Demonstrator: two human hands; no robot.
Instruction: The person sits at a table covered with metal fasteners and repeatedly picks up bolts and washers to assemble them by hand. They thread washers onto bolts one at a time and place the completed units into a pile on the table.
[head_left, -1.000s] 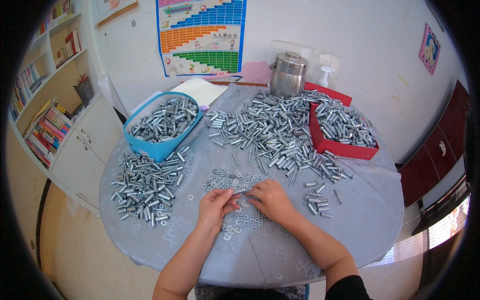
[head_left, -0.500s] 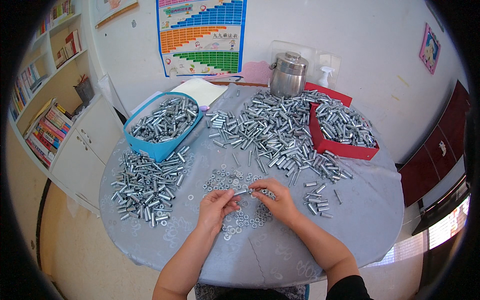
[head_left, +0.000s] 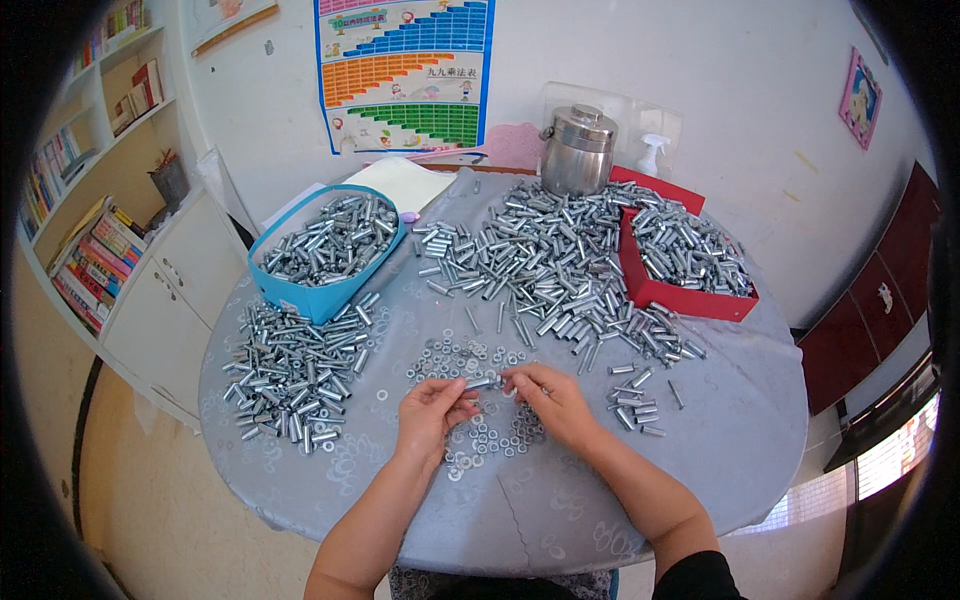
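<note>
A shiny metal sleeve anchor (head_left: 481, 383) lies level between my two hands above the table's middle. My left hand (head_left: 428, 412) is closed, pinching its left end between thumb and fingers. At the anchor's right end, the thumb and fingertips of my right hand (head_left: 553, 402) come together in a pinch; whatever small piece is in them is too small to make out. Under and around my hands lie loose washers (head_left: 465, 461) and nuts (head_left: 487, 438), with more nuts and washers (head_left: 455, 352) just beyond my fingers.
A blue box (head_left: 318, 298) full of anchors stands at the left, with an anchor pile (head_left: 295, 375) before it. Another big pile (head_left: 550, 240) spreads toward a red box (head_left: 690, 300) of anchors at the right. Behind stand a steel pot (head_left: 578, 150) and a spray bottle (head_left: 652, 152).
My right fingers have shifted slightly at the anchor's right end. My left hand keeps its hold almost unmoved.
</note>
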